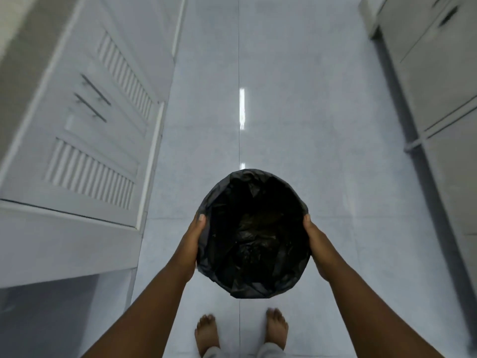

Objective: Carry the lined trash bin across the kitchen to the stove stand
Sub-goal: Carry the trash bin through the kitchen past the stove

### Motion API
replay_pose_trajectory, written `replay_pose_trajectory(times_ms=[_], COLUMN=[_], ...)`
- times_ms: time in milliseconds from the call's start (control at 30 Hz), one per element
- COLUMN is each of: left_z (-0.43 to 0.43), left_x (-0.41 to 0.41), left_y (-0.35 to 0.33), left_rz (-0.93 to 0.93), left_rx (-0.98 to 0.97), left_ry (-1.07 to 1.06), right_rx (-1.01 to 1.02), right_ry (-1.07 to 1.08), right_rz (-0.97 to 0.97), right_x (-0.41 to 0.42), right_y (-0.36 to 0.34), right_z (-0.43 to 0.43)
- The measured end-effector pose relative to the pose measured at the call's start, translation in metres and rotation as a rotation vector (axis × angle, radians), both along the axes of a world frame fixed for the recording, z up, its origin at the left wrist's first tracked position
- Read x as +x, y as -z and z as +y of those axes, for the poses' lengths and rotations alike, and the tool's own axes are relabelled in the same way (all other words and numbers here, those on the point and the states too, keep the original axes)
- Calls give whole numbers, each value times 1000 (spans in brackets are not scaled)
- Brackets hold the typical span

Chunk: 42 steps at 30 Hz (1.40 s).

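A round trash bin (254,233) lined with a black plastic bag is held up in front of me, seen from above, its mouth open and dark inside. My left hand (189,244) grips its left side and my right hand (318,245) grips its right side, thumbs along the rim. The bin hangs above the pale tiled floor, in the middle of the aisle. My bare feet (242,332) stand just below it. No stove stand can be made out in this view.
White cabinets with louvred doors and bar handles (93,99) line the left side under a counter edge. Grey cabinet fronts (444,86) run along the right. A glossy tiled floor (284,112) stretches ahead between them, with a ceiling light reflected on it.
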<state>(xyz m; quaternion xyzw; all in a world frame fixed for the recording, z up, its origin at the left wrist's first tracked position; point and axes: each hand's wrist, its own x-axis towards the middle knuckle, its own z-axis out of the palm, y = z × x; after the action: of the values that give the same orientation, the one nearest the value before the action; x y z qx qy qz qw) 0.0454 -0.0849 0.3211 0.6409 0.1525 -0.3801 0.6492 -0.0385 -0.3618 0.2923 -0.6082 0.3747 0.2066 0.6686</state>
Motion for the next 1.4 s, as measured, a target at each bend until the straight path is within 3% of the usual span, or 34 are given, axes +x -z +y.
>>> replay_pose_trajectory(times_ms=[267, 533, 900, 1400], left_z=[-43, -75, -111, -195], left_x=[40, 96, 247, 485], left_y=[-230, -342, -374, -407], left_rz=[-179, -310, -402, -378], left_rx=[-70, -320, -450, -473], left_ry=[-48, -151, -148, -92], right_rx=[17, 22, 176, 186], right_ry=[0, -49, 205, 254], right_rz=[-274, -515, -685, -695], right_x=[49, 102, 243, 478], right_y=[-233, -361, -414, -435], right_z=[-48, -77, -90, -173])
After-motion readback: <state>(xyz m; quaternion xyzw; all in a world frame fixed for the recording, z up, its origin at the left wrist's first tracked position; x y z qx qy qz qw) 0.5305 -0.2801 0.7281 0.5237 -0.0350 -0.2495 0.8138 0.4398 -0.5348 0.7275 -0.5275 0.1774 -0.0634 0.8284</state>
